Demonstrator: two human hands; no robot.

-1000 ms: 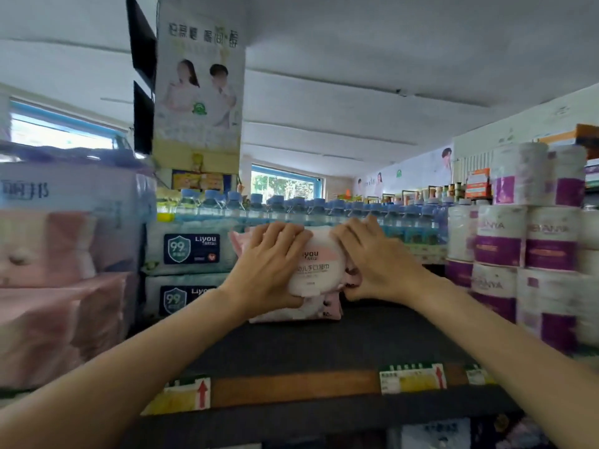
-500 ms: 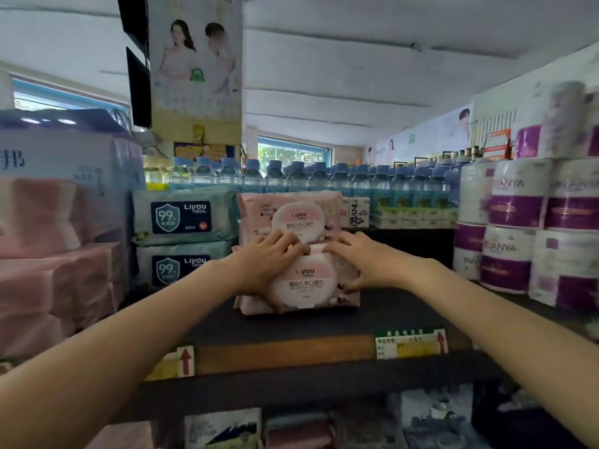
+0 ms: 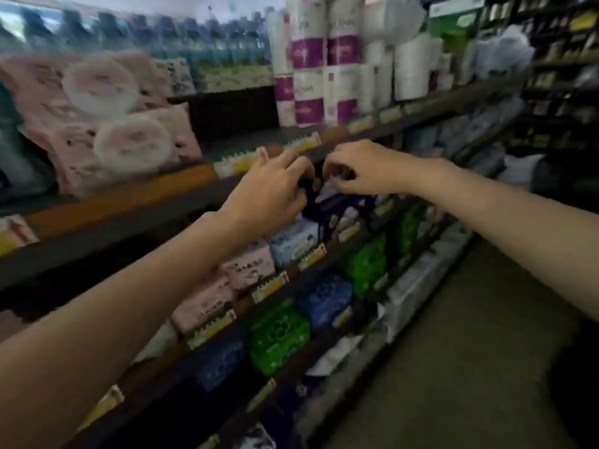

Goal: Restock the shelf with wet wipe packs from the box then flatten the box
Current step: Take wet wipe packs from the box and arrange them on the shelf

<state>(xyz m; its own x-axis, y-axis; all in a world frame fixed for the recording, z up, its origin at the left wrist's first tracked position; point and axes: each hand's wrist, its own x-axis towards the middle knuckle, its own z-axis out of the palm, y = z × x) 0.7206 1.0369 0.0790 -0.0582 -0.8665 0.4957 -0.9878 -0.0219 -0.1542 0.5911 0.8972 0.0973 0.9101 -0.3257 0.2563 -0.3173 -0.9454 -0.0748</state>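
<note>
Your left hand [image 3: 270, 186] and right hand [image 3: 363, 166] hang loosely curled, holding nothing (blurred). Two pink wipe packs [image 3: 129, 124] sit stacked on the shelf [image 3: 123, 202].

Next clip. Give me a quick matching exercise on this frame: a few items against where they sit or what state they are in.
Items:
1. pink wipe packs
2. paper rolls
3. green packs
4. left hand

Places or states:
A. lower shelf
B. top shelf, right of the gap
C. in front of the shelf edge, holding nothing
D. top shelf, stacked at left

Pairs: 1-D, 2-B, 3-A, 4-C
</note>
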